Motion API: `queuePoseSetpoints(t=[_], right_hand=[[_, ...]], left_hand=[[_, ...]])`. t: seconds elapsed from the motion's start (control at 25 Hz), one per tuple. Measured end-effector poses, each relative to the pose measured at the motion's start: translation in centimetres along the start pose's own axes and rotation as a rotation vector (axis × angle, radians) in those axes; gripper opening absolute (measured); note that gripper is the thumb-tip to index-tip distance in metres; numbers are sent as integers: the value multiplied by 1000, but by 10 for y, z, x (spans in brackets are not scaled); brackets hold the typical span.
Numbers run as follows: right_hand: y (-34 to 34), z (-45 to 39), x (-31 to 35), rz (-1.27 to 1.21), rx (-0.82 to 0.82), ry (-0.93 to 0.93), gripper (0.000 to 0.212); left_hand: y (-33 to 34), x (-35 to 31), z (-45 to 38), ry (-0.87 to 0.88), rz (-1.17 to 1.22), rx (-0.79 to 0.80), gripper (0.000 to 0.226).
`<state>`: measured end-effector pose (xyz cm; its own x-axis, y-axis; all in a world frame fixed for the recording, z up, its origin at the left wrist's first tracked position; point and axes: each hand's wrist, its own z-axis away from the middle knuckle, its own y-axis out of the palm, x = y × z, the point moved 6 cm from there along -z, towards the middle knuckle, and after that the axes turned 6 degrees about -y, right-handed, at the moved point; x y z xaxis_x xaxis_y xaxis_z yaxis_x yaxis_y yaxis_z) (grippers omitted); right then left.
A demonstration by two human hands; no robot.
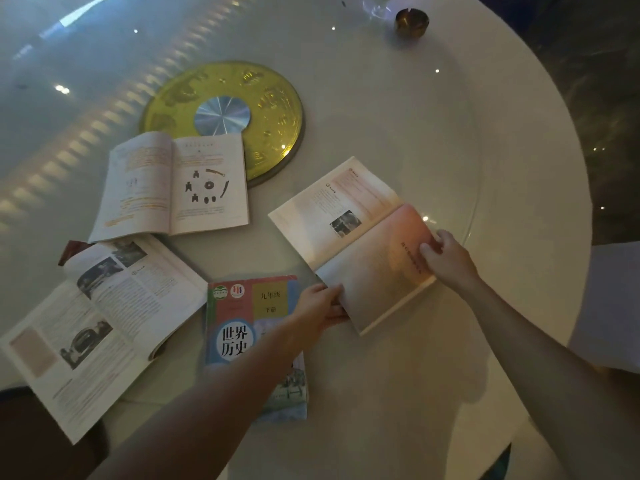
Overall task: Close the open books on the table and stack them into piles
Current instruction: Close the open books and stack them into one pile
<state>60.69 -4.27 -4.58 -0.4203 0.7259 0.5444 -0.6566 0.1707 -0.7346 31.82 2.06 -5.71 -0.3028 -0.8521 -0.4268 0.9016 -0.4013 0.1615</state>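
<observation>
An open book (346, 233) with pinkish pages lies at the right of the round white table (398, 133). My right hand (446, 256) grips the outer edge of its near half, which is lifted. My left hand (320, 308) holds the same half at its lower left corner. A closed blue and red textbook (242, 327) lies flat under my left forearm. Two more open books lie to the left: one with drawings of old coins (176, 185) farther back, one with black and white photos (100, 327) near the table's front edge.
A yellow-green round disc with a shiny metal centre (225, 112) sits in the table's middle, partly under the coin book. A small dark brass ashtray (411, 22) stands at the far right. A dark red object (71, 251) pokes out beneath the photo book.
</observation>
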Motion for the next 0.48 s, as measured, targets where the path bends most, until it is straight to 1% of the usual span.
queuePoseSetpoints(t=[0.04, 0.08, 0.12, 0.16, 0.32, 0.4, 0.48], right_hand=[[-1, 5, -1, -39, -5, 24, 48], [-1, 9, -2, -108, -16, 44, 34], [-2, 16, -2, -207, -14, 67, 20], [-2, 23, -3, -326, 7, 91, 10], [-7, 45, 6, -792, 158, 123, 17], [-10, 44, 15, -978, 176, 139, 19], [-12, 32, 28, -1068, 156, 151, 17]], left_hand=[[-4, -2, 6, -17, 50, 38, 14], [-11, -3, 11, -27, 83, 59, 11], [-21, -3, 14, -27, 108, 63, 9], [-31, -3, 17, -22, 122, 56, 9], [-57, 2, 25, -21, 181, 28, 11], [-59, -4, 25, 5, 222, 28, 12], [-57, -15, 18, 38, 328, 24, 19]])
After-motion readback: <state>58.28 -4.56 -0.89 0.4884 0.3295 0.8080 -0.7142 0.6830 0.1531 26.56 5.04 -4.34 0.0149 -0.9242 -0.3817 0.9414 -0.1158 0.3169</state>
